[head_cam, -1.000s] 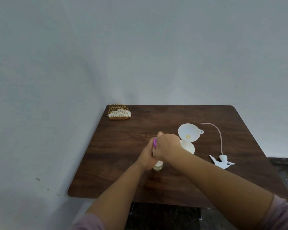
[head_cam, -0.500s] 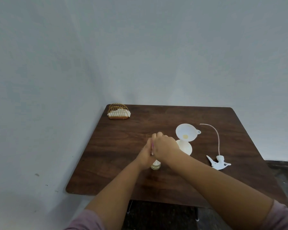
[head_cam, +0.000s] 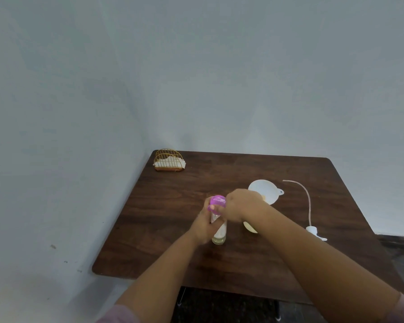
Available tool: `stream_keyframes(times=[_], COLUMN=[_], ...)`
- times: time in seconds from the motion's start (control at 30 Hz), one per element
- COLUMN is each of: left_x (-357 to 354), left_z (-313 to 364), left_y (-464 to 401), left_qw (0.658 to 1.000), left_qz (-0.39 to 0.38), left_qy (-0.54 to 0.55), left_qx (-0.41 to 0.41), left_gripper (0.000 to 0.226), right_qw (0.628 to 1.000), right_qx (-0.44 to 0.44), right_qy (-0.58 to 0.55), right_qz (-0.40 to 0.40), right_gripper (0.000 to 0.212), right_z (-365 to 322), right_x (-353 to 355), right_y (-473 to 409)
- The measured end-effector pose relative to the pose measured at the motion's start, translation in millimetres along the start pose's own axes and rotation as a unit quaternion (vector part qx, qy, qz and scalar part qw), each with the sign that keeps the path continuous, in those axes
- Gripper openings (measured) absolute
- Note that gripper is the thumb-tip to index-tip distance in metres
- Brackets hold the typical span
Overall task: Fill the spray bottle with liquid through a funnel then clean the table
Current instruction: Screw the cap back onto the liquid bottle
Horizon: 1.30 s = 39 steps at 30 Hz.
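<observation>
A small clear bottle [head_cam: 219, 235] with pale liquid stands on the brown table [head_cam: 163, 206], and my left hand [head_cam: 204, 227] is wrapped around its body. My right hand [head_cam: 240, 206] grips the bottle's purple cap [head_cam: 217, 202] from the right side. Behind my right hand a white funnel [head_cam: 265, 190] sits in the mouth of the pale spray bottle [head_cam: 250, 227], which my forearm mostly hides. The white spray head [head_cam: 314, 230] lies on the table to the right, its thin tube [head_cam: 308, 201] curving away toward the back.
A gold wire napkin holder [head_cam: 169, 160] with white napkins stands at the table's far left corner, close to the grey wall. The table's front edge runs just below my forearms, with dark floor beneath.
My right hand has shifted to the right side of the purple cap, so the cap now shows fully. My left hand stays on the small bottle. The view has tilted slightly.
</observation>
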<state>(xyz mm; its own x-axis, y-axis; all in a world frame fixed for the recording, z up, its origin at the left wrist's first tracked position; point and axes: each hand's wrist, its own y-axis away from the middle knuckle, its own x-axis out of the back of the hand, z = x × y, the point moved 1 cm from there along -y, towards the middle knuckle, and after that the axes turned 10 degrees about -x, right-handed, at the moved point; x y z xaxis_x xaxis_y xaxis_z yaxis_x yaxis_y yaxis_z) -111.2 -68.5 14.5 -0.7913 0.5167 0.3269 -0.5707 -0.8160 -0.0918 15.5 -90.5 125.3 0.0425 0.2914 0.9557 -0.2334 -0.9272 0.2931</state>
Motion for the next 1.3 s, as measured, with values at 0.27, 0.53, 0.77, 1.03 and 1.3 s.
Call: stream_keyframes(times=[0.27,0.53,0.77,1.03,1.3], left_x=[0.3,-1.1,1.0,-1.6,2.9], left_z=[-1.2,-5.0,-1.9,-7.4,-6.0], left_y=[0.7,-0.3,-5.1,-6.1,-1.4], left_qw=[1.000,1.000,0.999,1.000,1.000], left_qz=[-0.015,0.010,0.020,0.008,-0.007], left_qy=[-0.013,-0.001,-0.028,-0.025,0.009], left_qx=[0.016,0.003,-0.008,-0.006,0.021], left_gripper=[0.059,0.065,0.064,0.065,0.059], right_qw=[0.993,0.999,0.980,0.994,0.990], right_qx=[0.105,0.017,0.064,-0.007,0.090], right_qy=[-0.052,-0.014,-0.007,-0.030,-0.108], right_qz=[0.018,0.050,0.186,0.108,0.017], right_gripper=[0.049,0.041,0.046,0.050,0.060], right_z=[-14.6,-18.4,-13.0,-25.4,11.8], right_x=[-7.6,-12.9,-3.6,-30.2,8.6], right_y=[7.7,2.1,13.7,1.2,-4.9])
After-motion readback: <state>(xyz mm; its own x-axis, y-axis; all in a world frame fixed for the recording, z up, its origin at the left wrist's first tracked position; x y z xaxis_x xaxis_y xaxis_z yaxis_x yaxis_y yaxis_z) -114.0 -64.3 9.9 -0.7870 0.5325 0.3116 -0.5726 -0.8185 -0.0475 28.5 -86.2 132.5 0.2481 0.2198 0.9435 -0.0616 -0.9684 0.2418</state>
